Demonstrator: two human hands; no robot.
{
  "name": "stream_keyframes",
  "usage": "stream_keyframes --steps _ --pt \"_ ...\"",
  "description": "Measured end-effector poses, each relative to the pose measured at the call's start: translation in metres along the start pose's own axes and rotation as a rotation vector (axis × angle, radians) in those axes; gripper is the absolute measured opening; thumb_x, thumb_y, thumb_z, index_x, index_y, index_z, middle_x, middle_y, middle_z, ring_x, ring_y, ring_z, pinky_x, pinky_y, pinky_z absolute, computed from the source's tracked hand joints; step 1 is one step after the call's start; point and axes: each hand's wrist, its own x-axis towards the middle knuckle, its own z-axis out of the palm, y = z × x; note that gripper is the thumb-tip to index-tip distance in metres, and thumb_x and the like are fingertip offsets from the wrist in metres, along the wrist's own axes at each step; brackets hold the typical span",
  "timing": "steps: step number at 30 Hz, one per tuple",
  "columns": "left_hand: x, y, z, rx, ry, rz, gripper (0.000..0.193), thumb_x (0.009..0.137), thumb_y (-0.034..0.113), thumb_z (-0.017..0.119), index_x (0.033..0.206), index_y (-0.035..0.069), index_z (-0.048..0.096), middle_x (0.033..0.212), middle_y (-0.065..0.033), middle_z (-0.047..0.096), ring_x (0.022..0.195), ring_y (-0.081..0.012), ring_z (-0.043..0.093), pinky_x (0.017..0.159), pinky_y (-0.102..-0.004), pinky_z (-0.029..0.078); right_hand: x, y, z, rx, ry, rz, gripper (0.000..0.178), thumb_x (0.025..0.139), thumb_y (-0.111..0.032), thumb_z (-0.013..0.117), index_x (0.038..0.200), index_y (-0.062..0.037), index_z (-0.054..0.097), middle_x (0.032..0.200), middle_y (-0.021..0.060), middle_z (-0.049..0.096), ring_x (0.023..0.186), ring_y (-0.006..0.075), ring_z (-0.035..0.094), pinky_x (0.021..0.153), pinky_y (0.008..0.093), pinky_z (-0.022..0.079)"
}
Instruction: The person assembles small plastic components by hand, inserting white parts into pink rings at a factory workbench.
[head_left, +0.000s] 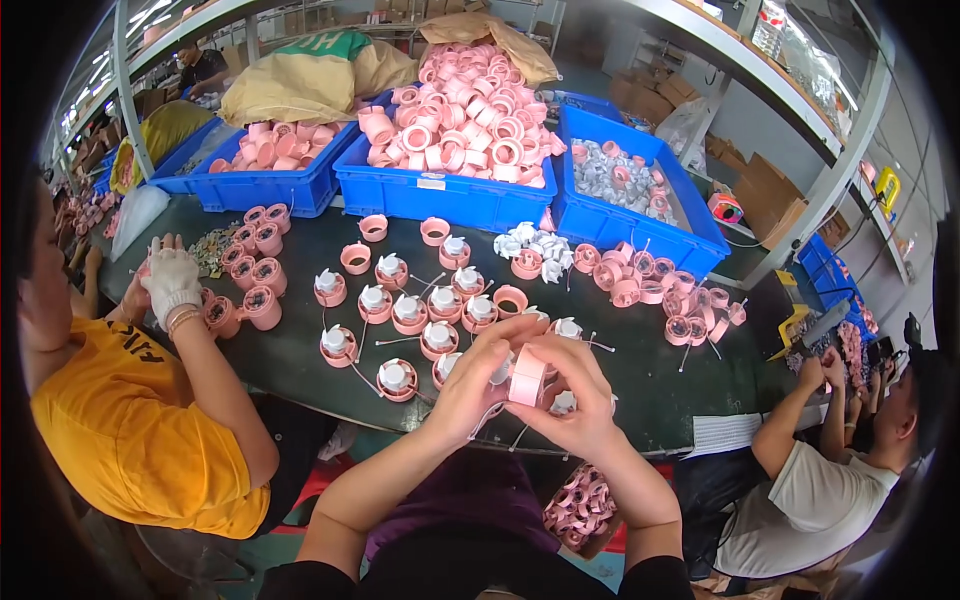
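Over the near edge of the dark green table, both my hands are brought together. My right hand grips a pink plastic ring housing between thumb and fingers, tilted on its side. Against its left side, my left hand is closed on a small whitish part, mostly covered by the fingers. A thin pale wire hangs below that hand. Just beyond stand several pink housings with white fan-like tops, wires trailing from them. A few pink rings without white tops, such as this ring, stand farther back.
Blue bins line the table's back, heaped with pink rings and white parts. Clear-pink housings lie right, white fan pieces at the back. A person in yellow works at left, another in pale clothing at right.
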Motion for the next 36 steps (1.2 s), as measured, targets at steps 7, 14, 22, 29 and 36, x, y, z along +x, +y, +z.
stream_keyframes --steps 7,14,22,29,36 --pt "-0.002 -0.001 0.001 0.033 -0.031 0.029 0.044 0.095 0.026 0.03 0.129 -0.002 0.035 0.13 -0.0169 0.042 0.117 -0.0227 0.045 0.096 -0.0348 0.039 0.008 -0.008 0.0 -0.154 -0.004 -0.181 0.056 0.062 -0.003 0.077 0.112 0.0001 0.054 0.113 0.0155 0.053 0.092 0.0189 0.058 0.057 0.0222 0.051" --pt "-0.002 0.002 0.002 -0.095 -0.075 -0.032 0.045 0.096 0.03 0.031 0.13 0.001 0.035 0.129 -0.0131 0.042 0.119 -0.0194 0.042 0.095 -0.0326 0.04 0.003 -0.003 0.0 -0.051 -0.022 -0.097 0.054 0.063 -0.002 0.076 0.112 0.0003 0.054 0.115 0.0163 0.052 0.093 0.0194 0.058 0.059 0.0239 0.053" --pt "0.031 -0.022 0.008 0.164 -0.12 0.011 0.043 0.097 0.028 0.034 0.13 0.001 0.033 0.127 -0.0131 0.043 0.117 -0.0186 0.042 0.098 -0.0299 0.033 -0.001 0.017 -0.011 -0.198 0.058 -0.098 0.059 0.062 -0.007 0.078 0.114 0.0023 0.051 0.112 0.017 0.052 0.101 0.0322 0.054 0.082 0.0371 0.047" --pt "0.131 -0.094 -0.012 0.74 -0.179 0.032 0.048 0.089 0.031 0.052 0.124 0.0 0.041 0.106 -0.0132 0.055 0.096 -0.0162 0.055 0.082 -0.0288 0.044 0.012 0.099 -0.097 -0.056 -0.313 0.359 0.063 0.064 -0.009 0.076 0.12 -0.0023 0.05 0.105 0.0105 0.059 0.077 0.0162 0.058 0.069 0.0291 0.049" --pt "0.204 -0.15 -0.01 1.816 -0.59 0.47 0.044 0.07 0.024 0.067 0.107 0.002 0.053 0.115 -0.0171 0.05 0.104 -0.0334 0.05 0.079 -0.0443 0.047 0.035 0.219 -0.107 -0.782 0.037 0.339 0.025 0.076 -0.02 0.063 0.093 -0.0022 0.063 0.087 0.0167 0.062 0.077 0.0325 0.061 0.065 0.0384 0.049"
